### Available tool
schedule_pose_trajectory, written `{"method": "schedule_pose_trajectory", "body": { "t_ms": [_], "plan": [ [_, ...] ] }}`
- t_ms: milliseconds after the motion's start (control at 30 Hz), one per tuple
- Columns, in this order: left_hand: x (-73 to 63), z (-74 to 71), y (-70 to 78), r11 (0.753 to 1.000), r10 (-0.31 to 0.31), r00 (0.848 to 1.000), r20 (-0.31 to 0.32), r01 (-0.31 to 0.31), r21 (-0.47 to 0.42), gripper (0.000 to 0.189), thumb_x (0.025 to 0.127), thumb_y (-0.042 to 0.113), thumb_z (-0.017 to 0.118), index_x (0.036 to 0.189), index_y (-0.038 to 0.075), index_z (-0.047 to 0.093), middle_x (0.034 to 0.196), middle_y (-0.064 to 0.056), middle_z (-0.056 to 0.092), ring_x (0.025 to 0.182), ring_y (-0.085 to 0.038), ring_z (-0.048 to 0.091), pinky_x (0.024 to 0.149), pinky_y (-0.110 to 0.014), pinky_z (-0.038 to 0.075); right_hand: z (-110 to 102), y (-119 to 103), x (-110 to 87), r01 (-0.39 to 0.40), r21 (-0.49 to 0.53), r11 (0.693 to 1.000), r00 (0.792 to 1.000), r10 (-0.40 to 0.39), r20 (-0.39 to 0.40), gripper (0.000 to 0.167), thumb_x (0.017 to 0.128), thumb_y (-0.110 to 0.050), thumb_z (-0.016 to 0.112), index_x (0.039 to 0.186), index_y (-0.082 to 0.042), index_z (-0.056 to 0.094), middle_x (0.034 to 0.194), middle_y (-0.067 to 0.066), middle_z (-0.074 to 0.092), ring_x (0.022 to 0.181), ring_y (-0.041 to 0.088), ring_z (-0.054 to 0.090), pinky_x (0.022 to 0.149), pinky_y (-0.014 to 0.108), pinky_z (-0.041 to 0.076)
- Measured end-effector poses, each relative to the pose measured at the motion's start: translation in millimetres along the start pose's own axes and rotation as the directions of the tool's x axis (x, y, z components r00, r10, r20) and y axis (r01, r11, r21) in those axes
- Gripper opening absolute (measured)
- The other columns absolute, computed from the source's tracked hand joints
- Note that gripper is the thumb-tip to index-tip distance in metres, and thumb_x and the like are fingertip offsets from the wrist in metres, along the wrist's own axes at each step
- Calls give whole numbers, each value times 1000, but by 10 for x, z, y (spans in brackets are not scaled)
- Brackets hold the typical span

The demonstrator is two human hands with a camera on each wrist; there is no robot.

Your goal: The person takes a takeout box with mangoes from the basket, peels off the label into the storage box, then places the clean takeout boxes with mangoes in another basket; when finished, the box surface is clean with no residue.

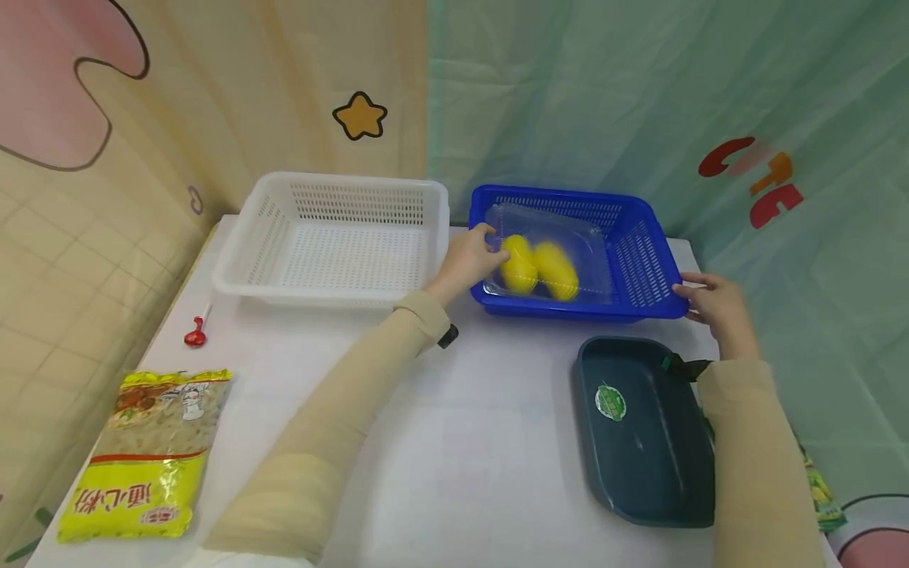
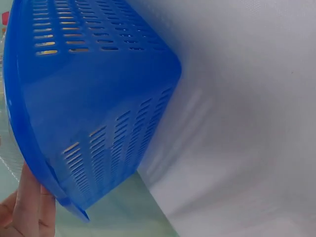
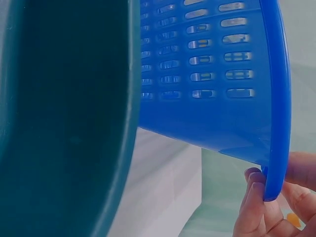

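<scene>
A clear plastic box (image 1: 588,260) with two yellow fruits (image 1: 520,267) lies in the left part of the blue basket (image 1: 642,252). My left hand (image 1: 470,259) is at the basket's left rim and pinches the box's left edge, thumb towards the fruits. In the left wrist view, the fingers (image 2: 30,202) show beside the blue rim, partly cut off by the frame. My right hand (image 1: 720,309) grips the basket's right front corner. The right wrist view shows its fingertips (image 3: 254,200) and thumb on either side of the rim.
A white basket (image 1: 237,276) stands left of the blue one. In front of my right arm's side is a dark green basin (image 1: 642,450). A red lollipop (image 1: 195,335) and a yellow noodle bag (image 1: 145,457) lie at the left; a green packet (image 1: 822,493) shows at the right edge.
</scene>
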State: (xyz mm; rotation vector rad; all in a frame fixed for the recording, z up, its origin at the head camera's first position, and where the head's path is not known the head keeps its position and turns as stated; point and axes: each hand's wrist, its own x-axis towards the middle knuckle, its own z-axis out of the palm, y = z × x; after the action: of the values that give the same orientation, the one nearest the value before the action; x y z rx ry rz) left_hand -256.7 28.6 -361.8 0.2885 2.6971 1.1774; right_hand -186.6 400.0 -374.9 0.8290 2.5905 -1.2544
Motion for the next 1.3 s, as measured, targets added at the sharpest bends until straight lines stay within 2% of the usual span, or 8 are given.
{"method": "schedule_pose_trajectory", "body": {
  "t_ms": [100, 267, 333, 600, 767, 933, 1167, 1300],
  "plan": [
    [-23, 33, 31, 995, 39, 999, -28, -36, 96, 54, 95, 32, 64, 140, 4, 51, 94, -11, 67, 74, -19, 61, 69, -29, 53, -2, -2, -1, -1, -6, 1000, 1000, 1, 1, 64, 101, -40, 48, 154, -8, 32, 149, 25, 42, 92, 11, 60, 108, 46, 45],
    [-83, 29, 113, 973, 92, 994, -56, -78, 218, 50, 96, 33, 64, 135, 1, 57, 131, -14, 63, 125, -28, 57, 108, -37, 46, -13, -24, -20, 9, -9, 1000, 1000, -9, -1, 63, 101, -39, 48, 154, -9, 31, 149, 24, 42, 84, 5, 57, 108, 46, 45],
    [-98, 23, 133, 971, 97, 994, -49, -83, 225, 51, 97, 33, 63, 136, 1, 56, 134, -14, 62, 126, -28, 57, 109, -37, 45, -19, -35, -30, 11, -8, 1000, 1000, -11, -1, 63, 102, -39, 47, 155, -9, 31, 151, 24, 40, 88, 9, 58, 108, 46, 44],
    [-112, 51, 65, 966, 178, 980, -83, -158, 205, 45, 96, 25, 64, 136, 4, 57, 134, -13, 62, 123, -27, 60, 105, -35, 48, -39, -36, -26, 15, -1, 1000, 1000, -15, -3, 63, 102, -40, 47, 155, -9, 30, 156, 25, 32, 105, 21, 58, 109, 49, 42],
    [-156, -27, -31, 982, 173, 979, -103, -163, 99, 41, 96, 21, 64, 134, 5, 59, 133, -15, 62, 105, -26, 65, 92, -34, 54, -45, -25, -12, 12, -5, 1000, 1000, -12, -3, 63, 102, -40, 47, 155, -9, 30, 156, 25, 32, 110, 25, 57, 109, 49, 42],
    [-269, -246, -189, 986, 162, 978, -128, -167, -24, 38, 97, 20, 61, 133, 6, 60, 126, -13, 67, 103, -25, 69, 86, -33, 57, -52, -27, -12, 11, -7, 1000, 1000, -11, 1, 64, 102, -40, 46, 155, -9, 29, 156, 25, 32, 107, 24, 58, 110, 50, 42],
    [-567, -665, -507, 989, 112, 986, -124, -123, -85, 38, 99, 21, 57, 135, 9, 58, 117, -12, 70, 95, -25, 72, 74, -33, 59, -58, -30, -27, 46, -36, 998, 999, -47, -7, 62, 103, -36, 45, 154, -5, 31, 148, 29, 41, 67, -6, 52, 85, 24, 57],
    [-696, -896, -725, 997, 71, 994, -86, -73, -20, 41, 101, 25, 54, 138, 9, 55, 122, -14, 67, 97, -28, 72, 77, -38, 59, -52, -65, -59, 38, -47, 998, 999, -40, -24, 61, 103, -36, 44, 153, -4, 31, 146, 30, 43, 88, 16, 65, 107, 46, 46]
  ]
}}
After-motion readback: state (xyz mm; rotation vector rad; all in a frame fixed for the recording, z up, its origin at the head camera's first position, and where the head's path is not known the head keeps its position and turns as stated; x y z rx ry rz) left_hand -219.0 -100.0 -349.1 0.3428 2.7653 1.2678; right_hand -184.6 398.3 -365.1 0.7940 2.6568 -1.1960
